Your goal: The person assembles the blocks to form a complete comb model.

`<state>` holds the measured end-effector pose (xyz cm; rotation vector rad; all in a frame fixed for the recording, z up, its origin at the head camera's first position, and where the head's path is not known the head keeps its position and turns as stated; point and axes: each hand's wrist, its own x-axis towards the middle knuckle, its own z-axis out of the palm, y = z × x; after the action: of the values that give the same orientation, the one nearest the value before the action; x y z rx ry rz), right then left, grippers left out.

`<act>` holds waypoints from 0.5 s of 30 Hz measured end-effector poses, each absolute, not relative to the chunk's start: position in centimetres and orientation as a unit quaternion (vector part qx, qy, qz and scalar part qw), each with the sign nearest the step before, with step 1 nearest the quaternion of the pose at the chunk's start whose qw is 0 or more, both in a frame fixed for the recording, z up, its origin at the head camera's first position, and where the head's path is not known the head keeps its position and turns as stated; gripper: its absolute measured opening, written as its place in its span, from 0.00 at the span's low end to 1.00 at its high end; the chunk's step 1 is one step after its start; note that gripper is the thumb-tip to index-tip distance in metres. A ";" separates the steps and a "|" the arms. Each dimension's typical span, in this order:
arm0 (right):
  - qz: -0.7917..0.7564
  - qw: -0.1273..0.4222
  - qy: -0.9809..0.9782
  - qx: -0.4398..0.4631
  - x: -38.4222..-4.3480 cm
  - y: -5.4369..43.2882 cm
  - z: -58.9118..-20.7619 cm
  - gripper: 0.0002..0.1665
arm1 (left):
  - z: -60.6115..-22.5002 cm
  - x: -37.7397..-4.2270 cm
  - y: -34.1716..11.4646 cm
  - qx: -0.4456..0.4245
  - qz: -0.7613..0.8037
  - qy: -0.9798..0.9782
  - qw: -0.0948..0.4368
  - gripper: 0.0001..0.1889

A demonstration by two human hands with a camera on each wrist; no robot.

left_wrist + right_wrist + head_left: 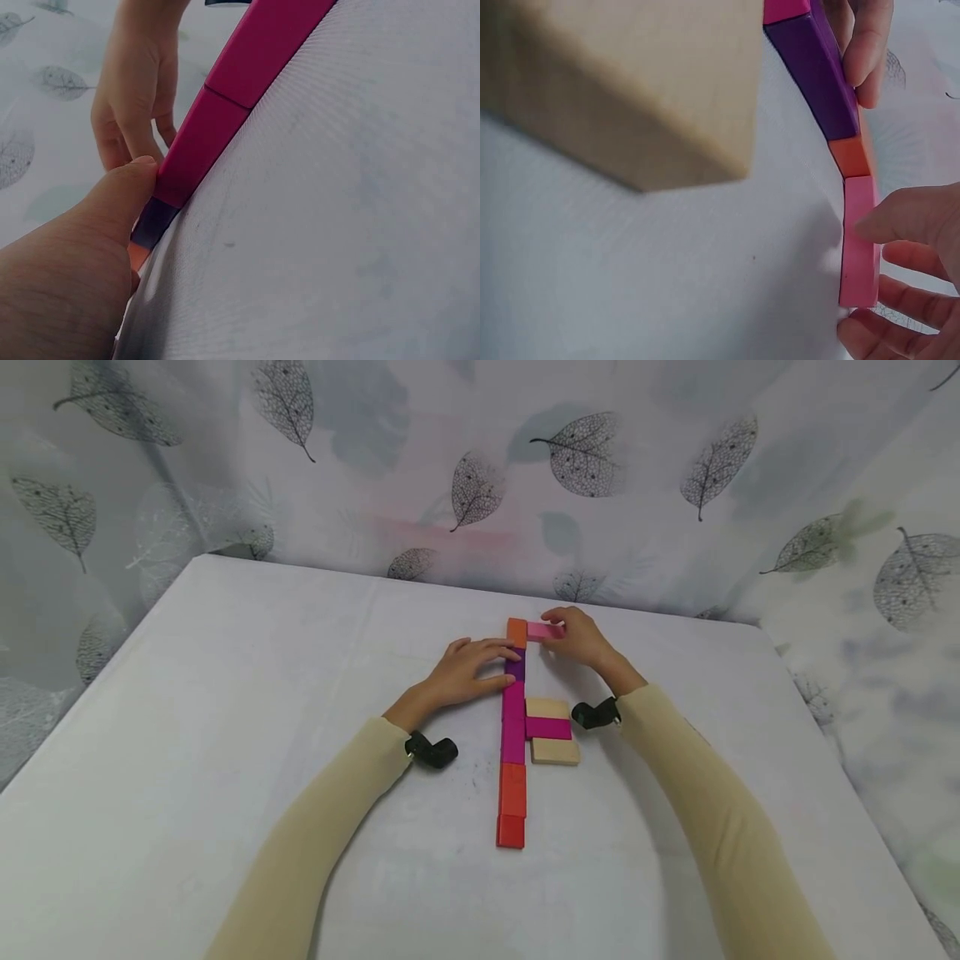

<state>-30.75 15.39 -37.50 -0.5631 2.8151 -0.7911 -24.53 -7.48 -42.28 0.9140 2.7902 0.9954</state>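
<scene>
My right hand (581,639) pinches a pink block (545,632) between thumb and fingers. That block's left end meets an orange block (517,633) at the far end of a long row. My left hand (468,672) reaches in from the left, its fingers resting over the purple block (515,670). In the left wrist view, its thumb (135,180) touches the row where purple meets a magenta block (202,146). The right wrist view shows the pink block (859,240) standing on edge, with the right thumb (900,214) against its near face.
Toward me, the row continues through magenta blocks (513,727) to orange-red blocks (513,789) and a red one (511,832). A magenta block (548,728) projects rightward, between two plain wooden blocks (555,752). Leaf-patterned cloth (480,485) hangs behind the white table (300,635).
</scene>
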 end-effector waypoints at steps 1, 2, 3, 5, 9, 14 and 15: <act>-0.264 0.083 0.943 -0.186 -30.7 15.5 -37.5 0.28 | -42.2 -24.5 -7.4 0.296 0.322 0.899 0.021 0.22; -0.264 0.084 0.944 -0.182 -30.7 15.6 -37.5 0.29 | -42.2 -24.5 -7.4 0.295 0.323 0.899 0.021 0.22; -0.263 0.085 0.944 -0.179 -30.6 15.8 -37.5 0.29 | -42.2 -24.5 -7.4 0.295 0.324 0.899 0.021 0.22; -0.263 0.090 0.946 -0.169 -30.5 16.0 -37.5 0.30 | -42.2 -24.4 -7.4 0.296 0.324 0.899 0.018 0.22; -0.267 0.100 0.946 -0.152 -30.1 16.5 -37.2 0.31 | -42.2 -24.4 -7.4 0.298 0.322 0.898 0.011 0.22; -0.279 0.105 0.944 -0.145 -29.4 17.4 -37.1 0.31 | -42.3 -24.5 -7.3 0.301 0.324 0.897 0.009 0.22; -0.279 0.106 0.944 -0.143 -29.4 17.6 -37.1 0.31 | -42.3 -24.5 -7.3 0.300 0.324 0.897 0.010 0.22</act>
<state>-29.36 17.56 -37.08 -0.4218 2.7795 -0.8214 -24.46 -7.33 -42.32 0.9364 2.8022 1.0104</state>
